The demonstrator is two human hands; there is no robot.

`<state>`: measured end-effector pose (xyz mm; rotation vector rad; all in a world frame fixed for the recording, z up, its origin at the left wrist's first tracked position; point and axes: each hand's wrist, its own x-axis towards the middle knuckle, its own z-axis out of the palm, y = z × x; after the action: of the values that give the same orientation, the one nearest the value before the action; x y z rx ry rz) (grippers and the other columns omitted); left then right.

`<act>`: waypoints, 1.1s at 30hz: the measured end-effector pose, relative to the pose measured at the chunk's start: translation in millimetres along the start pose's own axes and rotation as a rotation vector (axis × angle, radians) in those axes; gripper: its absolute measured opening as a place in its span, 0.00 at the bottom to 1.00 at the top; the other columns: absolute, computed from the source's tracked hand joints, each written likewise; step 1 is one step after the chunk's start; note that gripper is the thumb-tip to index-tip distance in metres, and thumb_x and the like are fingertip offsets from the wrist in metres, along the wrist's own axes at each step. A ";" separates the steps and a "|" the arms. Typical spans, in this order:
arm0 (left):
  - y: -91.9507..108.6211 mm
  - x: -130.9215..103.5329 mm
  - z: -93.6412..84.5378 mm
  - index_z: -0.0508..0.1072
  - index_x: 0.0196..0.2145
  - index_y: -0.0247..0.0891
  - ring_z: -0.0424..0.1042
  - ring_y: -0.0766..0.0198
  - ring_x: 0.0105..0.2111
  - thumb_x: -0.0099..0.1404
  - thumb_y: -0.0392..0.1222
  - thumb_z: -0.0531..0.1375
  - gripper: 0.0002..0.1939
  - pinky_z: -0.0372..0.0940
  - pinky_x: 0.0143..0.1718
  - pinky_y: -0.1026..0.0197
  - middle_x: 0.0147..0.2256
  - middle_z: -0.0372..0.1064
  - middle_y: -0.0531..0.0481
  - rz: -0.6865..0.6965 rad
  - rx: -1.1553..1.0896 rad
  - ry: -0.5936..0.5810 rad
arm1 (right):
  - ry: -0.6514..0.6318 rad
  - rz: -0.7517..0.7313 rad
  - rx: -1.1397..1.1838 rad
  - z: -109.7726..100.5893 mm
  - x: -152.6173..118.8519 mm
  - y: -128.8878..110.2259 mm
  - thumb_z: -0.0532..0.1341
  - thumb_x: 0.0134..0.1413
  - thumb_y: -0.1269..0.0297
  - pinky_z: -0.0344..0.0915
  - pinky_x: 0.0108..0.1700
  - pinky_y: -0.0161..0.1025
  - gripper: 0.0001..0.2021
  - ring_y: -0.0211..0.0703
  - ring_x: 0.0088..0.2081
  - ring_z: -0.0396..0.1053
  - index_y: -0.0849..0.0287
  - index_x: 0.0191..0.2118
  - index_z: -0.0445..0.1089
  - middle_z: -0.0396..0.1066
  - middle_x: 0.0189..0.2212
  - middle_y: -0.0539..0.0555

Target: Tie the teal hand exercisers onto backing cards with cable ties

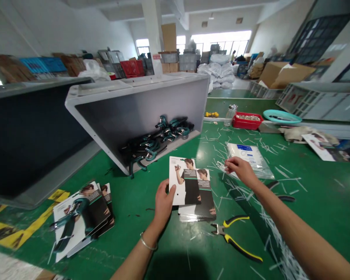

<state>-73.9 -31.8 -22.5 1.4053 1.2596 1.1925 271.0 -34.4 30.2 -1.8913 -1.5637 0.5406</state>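
Note:
My left hand grips a printed backing card by its left edge, thumb on top. Beneath and to the right lies a stack of the same cards. At the open end of a clear plastic bag, my right hand pinches a white cable tie; the tie is partly hidden by the fingers. Diagonal cutters with yellow and black handles lie open in front of the stack. On the left, a pair of teal and black pruning shears rests on more cards.
A grey crate lies on its side holding several teal-handled shears. Cut tie ends litter the green table. Behind are a glass jar, a red tray and a turquoise tray. Dark-handled pliers lie beyond my right forearm.

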 end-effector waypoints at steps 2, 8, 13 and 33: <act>15.0 -3.0 -8.8 0.70 0.51 0.38 0.74 0.58 0.32 0.59 0.51 0.62 0.25 0.68 0.35 0.58 0.39 0.76 0.45 -0.152 -0.208 -0.064 | -0.007 -0.002 0.391 7.6 -23.5 -17.7 0.56 0.62 0.53 0.72 0.34 0.38 0.14 0.42 0.32 0.76 0.60 0.43 0.67 0.76 0.35 0.55; 27.9 -16.7 -22.6 0.67 0.52 0.33 0.71 0.64 0.22 0.54 0.49 0.66 0.30 0.63 0.23 0.65 0.29 0.74 0.50 -0.393 -0.320 -0.295 | 0.081 -0.065 0.730 58.5 -81.2 -80.3 0.60 0.60 0.52 0.74 0.34 0.40 0.13 0.43 0.30 0.76 0.57 0.40 0.67 0.77 0.34 0.54; 24.3 -23.9 -23.2 0.66 0.52 0.32 0.70 0.65 0.21 0.55 0.49 0.65 0.30 0.62 0.23 0.66 0.28 0.73 0.51 -0.396 -0.295 -0.298 | 0.089 -0.152 0.580 91.8 -93.8 -93.1 0.57 0.64 0.55 0.74 0.39 0.45 0.09 0.46 0.33 0.77 0.52 0.43 0.67 0.78 0.35 0.53; 37.8 -4.8 -31.7 0.75 0.48 0.32 0.74 0.62 0.33 0.61 0.51 0.62 0.23 0.65 0.30 0.66 0.43 0.76 0.41 -0.380 -0.388 -0.322 | 0.034 -0.039 0.695 143.3 -102.0 -91.1 0.60 0.61 0.56 0.67 0.48 0.44 0.10 0.47 0.42 0.73 0.55 0.40 0.73 0.76 0.40 0.54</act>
<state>-99.6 -40.1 19.0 0.9707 0.9520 0.8511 89.0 -95.1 -18.7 -1.3256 -1.1725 0.8908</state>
